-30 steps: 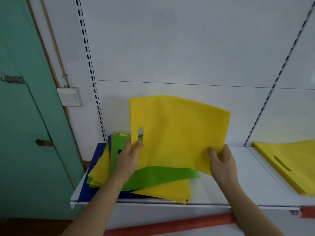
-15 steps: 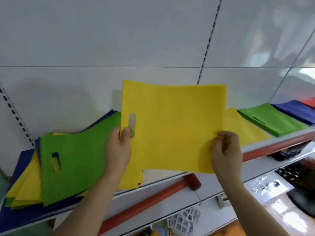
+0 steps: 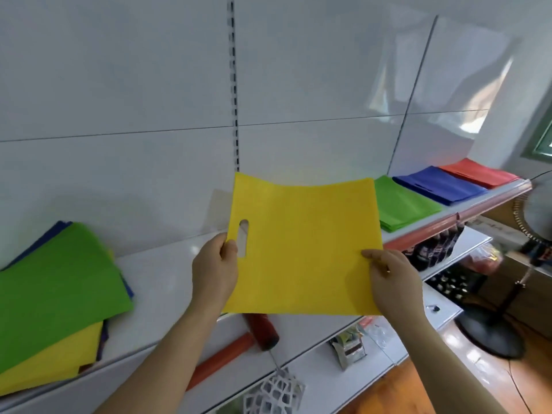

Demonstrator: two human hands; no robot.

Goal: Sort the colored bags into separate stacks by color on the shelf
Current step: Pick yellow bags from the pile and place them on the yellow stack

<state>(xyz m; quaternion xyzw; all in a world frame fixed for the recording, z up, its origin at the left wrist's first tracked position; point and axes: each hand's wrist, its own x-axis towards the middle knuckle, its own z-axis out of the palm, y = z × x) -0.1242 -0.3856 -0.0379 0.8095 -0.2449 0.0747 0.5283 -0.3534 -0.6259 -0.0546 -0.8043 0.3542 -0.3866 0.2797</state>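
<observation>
I see the white shelf running across my view from lower left to upper right, backed by pale wall panels. On its left end lies the mixed pile, a green bag on top with yellow and blue edges showing beneath it. Held up in front of the shelf's middle is the yellow bag, spread flat and facing me, its slot handle on the left side. Far along the shelf to the right sit three sorted stacks side by side: the green stack, partly hidden behind the yellow bag's right edge, then the blue stack, then the red stack at the far end. My left hand pinches the yellow bag's left edge just beside the slot, thumb on the front. My right hand pinches the lower right edge, its fingers curled onto the front of the fabric.
</observation>
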